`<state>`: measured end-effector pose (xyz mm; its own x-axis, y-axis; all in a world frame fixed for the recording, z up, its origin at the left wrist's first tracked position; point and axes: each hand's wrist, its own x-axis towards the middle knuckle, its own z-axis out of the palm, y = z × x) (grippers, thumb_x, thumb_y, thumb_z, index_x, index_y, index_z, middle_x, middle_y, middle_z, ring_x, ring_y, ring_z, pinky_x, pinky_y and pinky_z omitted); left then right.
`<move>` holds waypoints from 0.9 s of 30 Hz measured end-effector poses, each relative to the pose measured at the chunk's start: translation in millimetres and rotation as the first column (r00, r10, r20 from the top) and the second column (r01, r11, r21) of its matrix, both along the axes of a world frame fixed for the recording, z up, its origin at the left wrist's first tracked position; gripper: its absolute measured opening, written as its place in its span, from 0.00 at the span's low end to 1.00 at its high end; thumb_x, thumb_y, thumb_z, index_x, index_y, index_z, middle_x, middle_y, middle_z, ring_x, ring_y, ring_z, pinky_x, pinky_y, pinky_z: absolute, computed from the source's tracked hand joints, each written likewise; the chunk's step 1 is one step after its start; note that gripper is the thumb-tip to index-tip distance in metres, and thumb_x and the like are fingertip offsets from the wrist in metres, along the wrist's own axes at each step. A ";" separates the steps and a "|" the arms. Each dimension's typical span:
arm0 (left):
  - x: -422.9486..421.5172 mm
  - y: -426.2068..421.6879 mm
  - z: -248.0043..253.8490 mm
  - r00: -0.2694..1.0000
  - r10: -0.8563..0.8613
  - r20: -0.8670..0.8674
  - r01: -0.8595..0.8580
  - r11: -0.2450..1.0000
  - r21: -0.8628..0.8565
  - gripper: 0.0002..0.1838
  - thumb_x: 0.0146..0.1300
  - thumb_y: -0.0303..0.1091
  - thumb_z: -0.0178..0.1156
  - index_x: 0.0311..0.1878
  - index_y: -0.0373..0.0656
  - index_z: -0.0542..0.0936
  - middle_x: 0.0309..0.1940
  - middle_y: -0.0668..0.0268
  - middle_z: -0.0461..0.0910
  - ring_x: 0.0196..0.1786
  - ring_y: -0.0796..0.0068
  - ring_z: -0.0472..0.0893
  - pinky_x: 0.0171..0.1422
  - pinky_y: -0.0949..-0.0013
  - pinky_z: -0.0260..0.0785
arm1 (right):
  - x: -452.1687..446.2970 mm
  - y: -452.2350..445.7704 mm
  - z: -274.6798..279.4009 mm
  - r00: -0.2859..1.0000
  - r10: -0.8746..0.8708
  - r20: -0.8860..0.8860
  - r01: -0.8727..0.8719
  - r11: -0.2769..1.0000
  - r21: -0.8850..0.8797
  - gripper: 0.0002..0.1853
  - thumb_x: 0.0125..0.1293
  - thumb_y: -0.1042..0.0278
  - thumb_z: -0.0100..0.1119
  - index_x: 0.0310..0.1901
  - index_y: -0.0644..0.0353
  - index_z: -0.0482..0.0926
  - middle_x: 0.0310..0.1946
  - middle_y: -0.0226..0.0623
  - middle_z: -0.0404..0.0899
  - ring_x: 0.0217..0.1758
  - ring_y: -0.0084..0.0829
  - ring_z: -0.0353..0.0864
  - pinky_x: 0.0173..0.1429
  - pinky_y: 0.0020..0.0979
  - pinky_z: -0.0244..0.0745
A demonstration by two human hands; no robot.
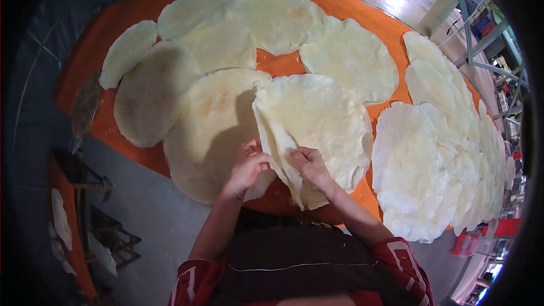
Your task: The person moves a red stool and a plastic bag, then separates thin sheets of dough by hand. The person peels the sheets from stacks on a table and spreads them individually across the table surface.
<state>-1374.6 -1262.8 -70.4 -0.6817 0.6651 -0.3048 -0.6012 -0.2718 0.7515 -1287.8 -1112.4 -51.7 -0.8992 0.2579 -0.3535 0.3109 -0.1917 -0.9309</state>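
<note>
From here, the pale round sheet [334, 119] lies at the person's twelve o'clock, on the orange table [280, 65]. Right hand [309, 165]: fingers pinched on the folded edge. Left hand [249, 168]: at the sheet's eight o'clock rim; grip cannot be confirmed. Support the fold evenly; avoid tearing. Red item [503, 227], three o'clock: possibly a container, contents indiscernible.

The right grip [310, 165] pinches a pale sheet [326, 110]'s folded edge over the orange table [282, 64], left grip [249, 167] just beside.

The pale, roundish flatbread [328, 113] lies (left edge folded).
</note>
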 end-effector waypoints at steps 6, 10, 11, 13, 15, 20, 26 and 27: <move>10.5 10.1 -19.1 0.898 -0.047 -0.438 -0.223 0.808 -0.545 0.12 0.51 0.23 0.55 0.41 0.38 0.75 0.33 0.65 0.77 0.32 0.79 0.75 0.37 0.73 0.69 | -16.3 -20.7 23.8 0.967 0.224 0.118 -0.235 0.622 0.747 0.16 0.59 0.59 0.48 0.37 0.66 0.72 0.24 0.54 0.75 0.32 0.50 0.76 0.36 0.41 0.71; 6.8 -7.9 -22.1 0.983 0.100 -0.153 -0.155 0.901 -0.406 0.13 0.52 0.26 0.57 0.43 0.36 0.75 0.33 0.66 0.78 0.34 0.77 0.76 0.38 0.73 0.69 | -23.5 40.0 -19.9 0.984 0.174 -0.020 -0.148 0.884 0.444 0.15 0.53 0.62 0.56 0.33 0.68 0.73 0.19 0.46 0.75 0.26 0.41 0.75 0.34 0.34 0.71; 6.7 -13.5 -6.9 0.990 0.126 -0.070 -0.142 0.933 -0.330 0.13 0.52 0.26 0.58 0.43 0.36 0.75 0.33 0.66 0.78 0.34 0.76 0.77 0.38 0.72 0.70 | -21.4 59.7 -21.8 0.984 0.157 -0.086 -0.128 0.952 0.278 0.15 0.52 0.62 0.58 0.33 0.68 0.74 0.17 0.43 0.75 0.24 0.37 0.74 0.34 0.32 0.71; 4.0 -26.8 -7.0 0.987 0.162 -0.023 -0.160 0.925 -0.346 0.13 0.52 0.27 0.59 0.42 0.37 0.76 0.33 0.66 0.78 0.34 0.74 0.77 0.39 0.71 0.70 | -22.2 135.7 3.8 0.954 0.168 -0.247 -0.176 0.984 -0.012 0.18 0.51 0.60 0.61 0.40 0.63 0.77 0.32 0.36 0.76 0.38 0.23 0.69 0.42 0.28 0.67; 4.1 -28.3 0.9 0.980 0.198 0.003 -0.184 0.916 -0.356 0.13 0.51 0.26 0.59 0.42 0.38 0.76 0.33 0.66 0.78 0.34 0.73 0.78 0.39 0.71 0.71 | -26.9 197.2 78.4 0.982 0.185 0.029 -0.175 0.853 0.493 0.17 0.52 0.57 0.60 0.38 0.62 0.79 0.37 0.35 0.76 0.41 0.27 0.72 0.47 0.28 0.66; -5.4 -32.9 -6.8 0.947 0.319 -0.047 -0.305 0.840 -0.449 0.14 0.50 0.30 0.61 0.40 0.36 0.75 0.33 0.62 0.77 0.34 0.70 0.78 0.38 0.69 0.71 | -20.6 388.1 222.7 0.995 0.072 0.065 -0.091 0.467 0.880 0.14 0.55 0.64 0.57 0.41 0.62 0.75 0.42 0.35 0.72 0.45 0.28 0.72 0.53 0.26 0.66; -6.5 -38.1 -8.8 0.963 0.268 -0.008 -0.230 0.810 -0.540 0.28 0.54 0.41 0.58 0.55 0.37 0.64 0.46 0.59 0.72 0.44 0.66 0.76 0.45 0.66 0.71 | -59.0 457.5 336.8 0.987 -0.065 0.146 -0.157 -0.563 0.812 0.06 0.51 0.69 0.51 0.23 0.63 0.74 0.21 0.37 0.75 0.26 0.32 0.77 0.31 0.37 0.71; -5.5 -35.8 -8.5 0.957 0.287 0.032 -0.248 0.875 -0.416 0.30 0.54 0.46 0.55 0.56 0.38 0.63 0.48 0.58 0.71 0.47 0.64 0.73 0.48 0.63 0.68 | -74.2 487.2 322.0 0.968 -0.041 0.249 -0.166 -0.845 0.508 0.06 0.50 0.69 0.51 0.23 0.62 0.75 0.20 0.38 0.76 0.24 0.35 0.77 0.27 0.39 0.70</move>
